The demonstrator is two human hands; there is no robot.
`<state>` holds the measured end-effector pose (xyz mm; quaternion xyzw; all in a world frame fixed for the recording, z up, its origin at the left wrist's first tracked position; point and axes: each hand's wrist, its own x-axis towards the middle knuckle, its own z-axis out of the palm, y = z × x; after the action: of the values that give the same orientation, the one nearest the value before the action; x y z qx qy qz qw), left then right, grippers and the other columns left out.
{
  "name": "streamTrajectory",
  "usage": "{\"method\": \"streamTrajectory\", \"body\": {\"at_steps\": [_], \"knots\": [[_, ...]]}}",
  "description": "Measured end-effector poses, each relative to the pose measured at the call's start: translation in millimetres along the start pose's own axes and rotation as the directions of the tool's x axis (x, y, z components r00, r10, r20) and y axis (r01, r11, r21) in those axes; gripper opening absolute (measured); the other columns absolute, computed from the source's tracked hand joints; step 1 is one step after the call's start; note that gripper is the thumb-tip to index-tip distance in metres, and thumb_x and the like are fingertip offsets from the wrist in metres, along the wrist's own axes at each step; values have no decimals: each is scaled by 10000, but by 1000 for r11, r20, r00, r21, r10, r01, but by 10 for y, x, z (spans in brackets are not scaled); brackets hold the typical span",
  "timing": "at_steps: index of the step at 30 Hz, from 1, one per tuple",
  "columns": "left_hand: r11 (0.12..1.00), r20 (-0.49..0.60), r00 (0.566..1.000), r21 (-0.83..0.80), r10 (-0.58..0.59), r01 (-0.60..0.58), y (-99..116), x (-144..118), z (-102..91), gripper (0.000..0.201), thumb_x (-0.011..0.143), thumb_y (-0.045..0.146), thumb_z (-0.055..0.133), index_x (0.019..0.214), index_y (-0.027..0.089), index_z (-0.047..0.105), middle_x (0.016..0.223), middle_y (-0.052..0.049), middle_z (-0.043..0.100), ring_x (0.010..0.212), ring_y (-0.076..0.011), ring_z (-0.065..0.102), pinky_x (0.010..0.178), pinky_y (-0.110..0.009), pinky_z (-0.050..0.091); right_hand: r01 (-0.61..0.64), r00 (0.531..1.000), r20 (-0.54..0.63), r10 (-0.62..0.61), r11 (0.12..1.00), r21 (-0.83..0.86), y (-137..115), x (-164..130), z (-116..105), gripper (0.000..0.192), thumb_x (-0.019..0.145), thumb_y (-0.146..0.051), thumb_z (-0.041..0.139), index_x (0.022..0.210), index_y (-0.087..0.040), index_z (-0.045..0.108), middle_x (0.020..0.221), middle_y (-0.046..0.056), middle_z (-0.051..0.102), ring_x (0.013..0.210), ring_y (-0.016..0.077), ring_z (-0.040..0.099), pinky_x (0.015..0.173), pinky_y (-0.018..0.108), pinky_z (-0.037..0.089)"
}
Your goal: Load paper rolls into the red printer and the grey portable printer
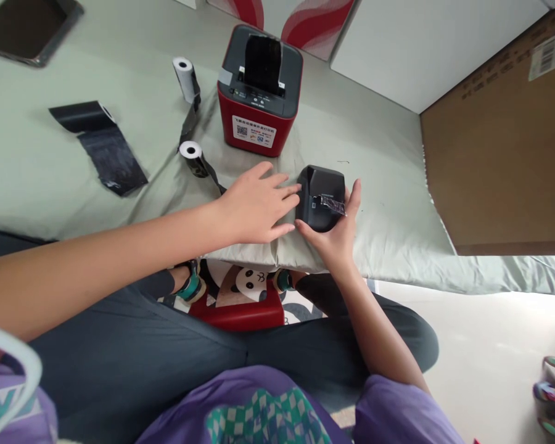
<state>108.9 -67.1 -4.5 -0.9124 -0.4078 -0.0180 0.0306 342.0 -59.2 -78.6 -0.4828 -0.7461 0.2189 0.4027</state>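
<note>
At frame centre, on the cloth-covered counter (398,203), the right hand (335,231) cups a small black printer (319,197), steadying it, while the left hand (254,203) rests beside it, fingers (284,185) spread flat, touching its side.

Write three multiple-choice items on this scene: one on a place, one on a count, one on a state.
1. Where does the red printer stand relative to the small black device?
A. Farther from the person
B. Nearer the person
C. On top of it

2. How many white-ended paper rolls lie left of the printer?
A. One
B. Two
C. Four

3. How does the right hand meet the black device?
A. Cups it from the near side
B. Hovers well clear of it
C. Rests flat on its top

Answers:
1 A, the printer sits beyond the device on the grey-green cloth.
2 B, an upper roll and a lower roll.
3 A, thumb and fingers wrap its edges, while the left hand lies beside it.
</note>
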Motion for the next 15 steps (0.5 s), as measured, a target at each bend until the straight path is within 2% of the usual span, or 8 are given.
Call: {"method": "streamTrajectory", "body": {"at_steps": [4, 9, 15], "knots": [[1000, 80, 997, 29, 1, -3, -9, 23, -15, 577, 1061, 501, 389, 1414, 117, 634, 1561, -142, 589, 1400, -352, 550, 1174, -548, 354, 6, 1000, -6, -6, 1000, -6, 14, -3, -6, 1342, 751, -647, 860, 1692, -349, -49, 1670, 167, 339, 1553, 366, 406, 1250, 669, 355], [999, 46, 999, 41, 12, -14, -29, 41, -36, 596, 1039, 533, 421, 1394, 114, 653, 1568, -149, 581, 1365, -366, 570, 1150, -549, 364, -1, 1000, 1, 1, 1000, -8, 21, -8, -8, 1366, 744, -633, 869, 1695, -360, -73, 1723, 152, 261, 1594, 365, 342, 1271, 658, 336], [996, 22, 996, 1, 89, -89, -120, 64, -72, 425, 1005, 431, 496, 1314, 247, 722, 1503, -96, 653, 1344, -321, 585, 1043, -443, 414, 2, 1000, -1, -2, 1000, -31, 21, -14, -14, 1394, 737, -590, 893, 1700, -359, -87, 1742, 146, 238, 1600, 361, 337, 1277, 638, 345]]}}
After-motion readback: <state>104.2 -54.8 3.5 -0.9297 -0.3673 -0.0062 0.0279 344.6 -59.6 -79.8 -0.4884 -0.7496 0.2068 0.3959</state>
